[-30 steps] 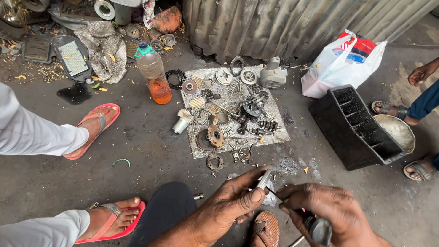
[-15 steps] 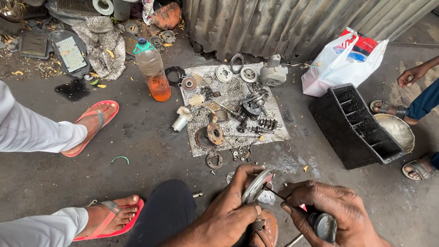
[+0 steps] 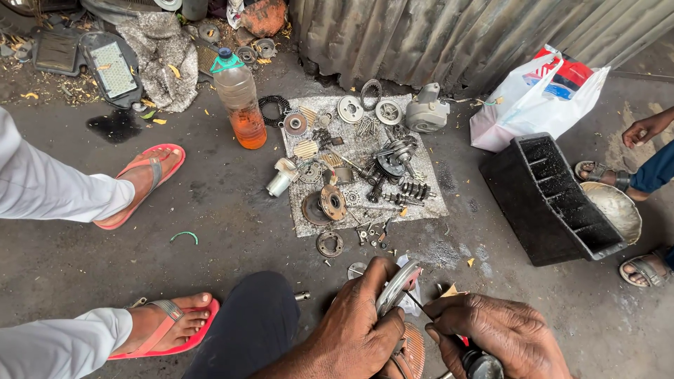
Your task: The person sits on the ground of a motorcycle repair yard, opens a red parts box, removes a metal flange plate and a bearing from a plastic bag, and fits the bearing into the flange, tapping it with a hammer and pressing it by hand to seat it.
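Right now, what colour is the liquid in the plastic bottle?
Orange, filling roughly the lower half of the bottle; the upper part is clear. The head view shows it plainly.

- A roadside repair workshop on the ground.
- Greasy engine parts [image 3: 365,165] lie on a grey cloth [image 3: 428,203] beside the corrugated metal wall [image 3: 435,35].
- The concrete floor [image 3: 232,231] before this wall is oil-stained.

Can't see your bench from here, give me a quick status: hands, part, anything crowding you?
Left hand grips a round metal disc on edge. Right hand holds a thin tool against it. Small loose parts on the floor just ahead.
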